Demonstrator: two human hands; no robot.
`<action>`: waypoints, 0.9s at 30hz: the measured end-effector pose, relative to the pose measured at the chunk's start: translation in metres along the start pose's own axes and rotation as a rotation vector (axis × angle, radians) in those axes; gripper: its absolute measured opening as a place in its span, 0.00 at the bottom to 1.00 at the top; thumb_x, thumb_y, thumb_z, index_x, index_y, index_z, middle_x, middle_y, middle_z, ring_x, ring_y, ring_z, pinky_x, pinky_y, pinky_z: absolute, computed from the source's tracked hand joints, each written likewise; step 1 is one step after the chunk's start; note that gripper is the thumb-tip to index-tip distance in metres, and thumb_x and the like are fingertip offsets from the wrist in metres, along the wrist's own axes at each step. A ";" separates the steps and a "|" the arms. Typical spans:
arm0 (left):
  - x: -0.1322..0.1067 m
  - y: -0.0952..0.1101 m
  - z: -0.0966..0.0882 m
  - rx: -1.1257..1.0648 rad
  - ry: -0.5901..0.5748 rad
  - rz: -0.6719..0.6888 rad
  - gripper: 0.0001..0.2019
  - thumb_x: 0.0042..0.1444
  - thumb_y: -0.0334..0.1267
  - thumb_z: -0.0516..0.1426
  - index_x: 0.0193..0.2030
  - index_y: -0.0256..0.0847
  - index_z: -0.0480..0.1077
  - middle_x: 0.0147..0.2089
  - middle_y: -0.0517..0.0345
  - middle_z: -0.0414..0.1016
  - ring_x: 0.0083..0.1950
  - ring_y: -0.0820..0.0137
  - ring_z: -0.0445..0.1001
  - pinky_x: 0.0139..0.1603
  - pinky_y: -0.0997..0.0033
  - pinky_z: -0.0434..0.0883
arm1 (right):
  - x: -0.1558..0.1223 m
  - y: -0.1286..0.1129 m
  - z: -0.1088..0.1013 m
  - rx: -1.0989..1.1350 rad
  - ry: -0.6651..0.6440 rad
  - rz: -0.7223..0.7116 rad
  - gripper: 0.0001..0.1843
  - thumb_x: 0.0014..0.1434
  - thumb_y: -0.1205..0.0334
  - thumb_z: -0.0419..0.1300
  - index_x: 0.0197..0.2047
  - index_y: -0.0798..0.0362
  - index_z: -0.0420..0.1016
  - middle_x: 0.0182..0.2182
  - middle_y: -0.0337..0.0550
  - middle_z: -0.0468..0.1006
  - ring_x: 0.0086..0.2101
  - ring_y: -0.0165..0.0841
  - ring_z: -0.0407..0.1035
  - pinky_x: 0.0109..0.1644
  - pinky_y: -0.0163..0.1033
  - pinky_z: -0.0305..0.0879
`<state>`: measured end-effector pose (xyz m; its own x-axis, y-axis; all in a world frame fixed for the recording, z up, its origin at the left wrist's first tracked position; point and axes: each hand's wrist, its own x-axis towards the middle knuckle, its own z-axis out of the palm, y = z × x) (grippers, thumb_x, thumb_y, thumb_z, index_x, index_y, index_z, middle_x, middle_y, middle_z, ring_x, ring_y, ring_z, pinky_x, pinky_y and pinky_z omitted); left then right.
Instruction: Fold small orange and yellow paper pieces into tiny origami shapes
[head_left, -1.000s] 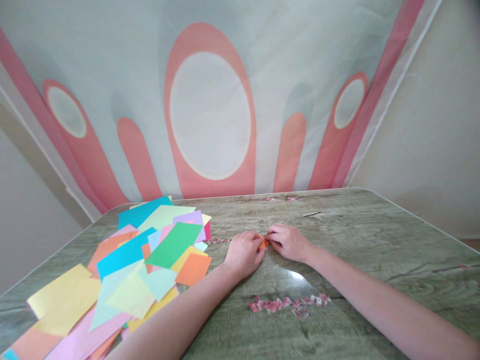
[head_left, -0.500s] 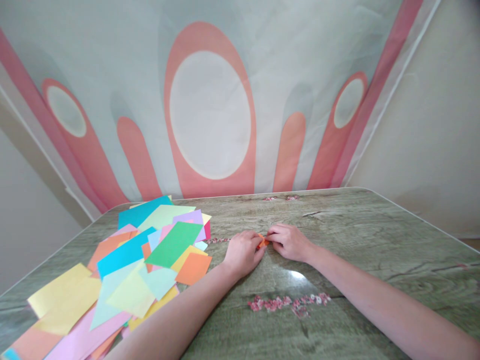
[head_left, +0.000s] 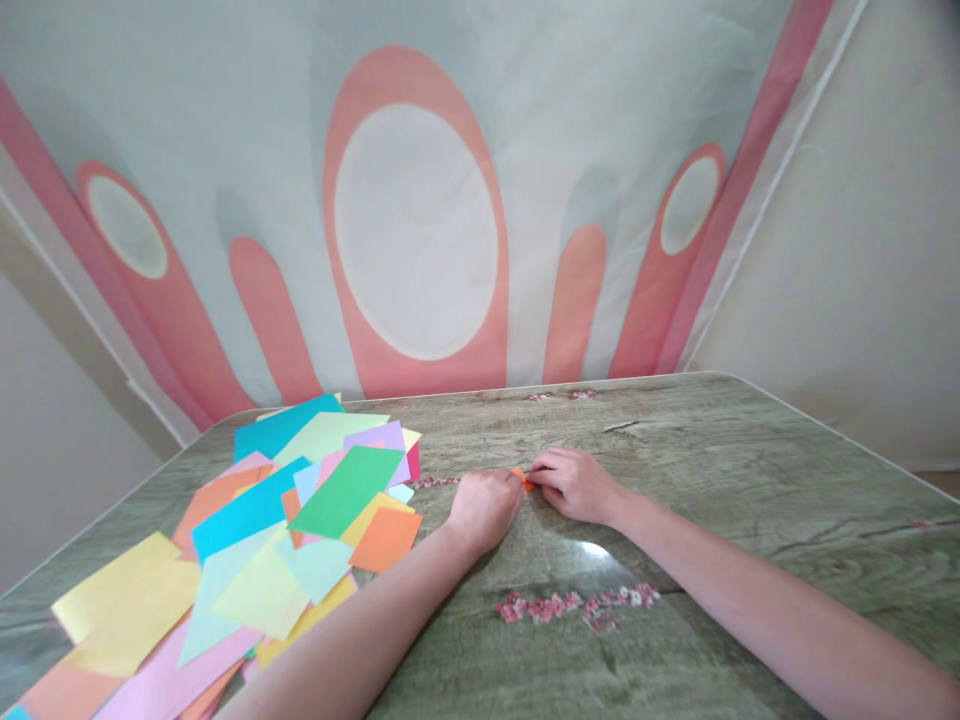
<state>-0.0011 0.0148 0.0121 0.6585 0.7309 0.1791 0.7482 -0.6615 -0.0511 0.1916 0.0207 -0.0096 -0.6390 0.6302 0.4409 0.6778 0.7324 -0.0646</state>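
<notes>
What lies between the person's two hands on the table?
In the head view, a small orange paper piece lies there, pinched by fingertips of the left hand and the right hand, over the wood-grain table.

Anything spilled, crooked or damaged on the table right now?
Only the coloured paper sheets: they lie scattered and overlapping at all angles across the left of the table, not stacked. The left hand and right hand pinch an orange paper piece; no damage shows.
</notes>
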 end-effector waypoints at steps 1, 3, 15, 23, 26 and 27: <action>0.001 0.001 -0.001 0.002 -0.008 -0.013 0.16 0.61 0.40 0.43 0.35 0.38 0.69 0.34 0.51 0.73 0.34 0.67 0.72 0.34 0.70 0.67 | 0.000 0.000 0.000 -0.002 0.001 -0.005 0.13 0.53 0.71 0.53 0.39 0.52 0.75 0.35 0.44 0.73 0.37 0.34 0.65 0.42 0.38 0.61; 0.003 0.003 -0.001 0.004 -0.016 -0.051 0.15 0.61 0.41 0.44 0.35 0.38 0.69 0.34 0.51 0.73 0.34 0.67 0.73 0.34 0.71 0.67 | 0.001 0.000 0.001 -0.002 0.008 -0.011 0.13 0.53 0.71 0.53 0.39 0.52 0.75 0.35 0.44 0.73 0.37 0.33 0.65 0.42 0.38 0.61; 0.009 0.009 -0.004 -0.024 -0.019 -0.109 0.13 0.59 0.41 0.47 0.35 0.38 0.70 0.33 0.50 0.73 0.35 0.64 0.73 0.33 0.69 0.66 | 0.001 -0.001 0.002 -0.011 0.002 -0.004 0.13 0.53 0.70 0.53 0.39 0.51 0.75 0.34 0.43 0.73 0.36 0.33 0.64 0.40 0.38 0.60; 0.003 0.007 -0.007 -0.041 -0.060 -0.079 0.09 0.57 0.32 0.48 0.37 0.37 0.70 0.36 0.49 0.72 0.39 0.63 0.72 0.38 0.67 0.68 | 0.001 -0.001 0.001 -0.011 -0.005 -0.004 0.14 0.52 0.71 0.53 0.39 0.51 0.76 0.35 0.44 0.73 0.37 0.33 0.64 0.41 0.38 0.61; 0.000 0.000 -0.006 -0.105 -0.071 -0.048 0.09 0.55 0.31 0.49 0.37 0.38 0.70 0.37 0.51 0.72 0.41 0.65 0.72 0.42 0.68 0.68 | 0.001 0.000 0.001 -0.004 0.007 -0.011 0.14 0.53 0.71 0.53 0.40 0.51 0.75 0.35 0.44 0.73 0.38 0.33 0.65 0.42 0.39 0.62; -0.001 -0.003 -0.006 -0.130 -0.069 -0.036 0.09 0.55 0.31 0.49 0.37 0.39 0.70 0.38 0.52 0.72 0.41 0.66 0.72 0.43 0.69 0.68 | 0.001 0.000 0.000 -0.002 0.007 -0.010 0.14 0.53 0.71 0.53 0.40 0.51 0.75 0.35 0.44 0.73 0.38 0.34 0.65 0.42 0.39 0.62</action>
<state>-0.0043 0.0147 0.0176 0.6386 0.7616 0.1104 0.7578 -0.6473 0.0825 0.1906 0.0217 -0.0094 -0.6431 0.6212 0.4478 0.6722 0.7381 -0.0586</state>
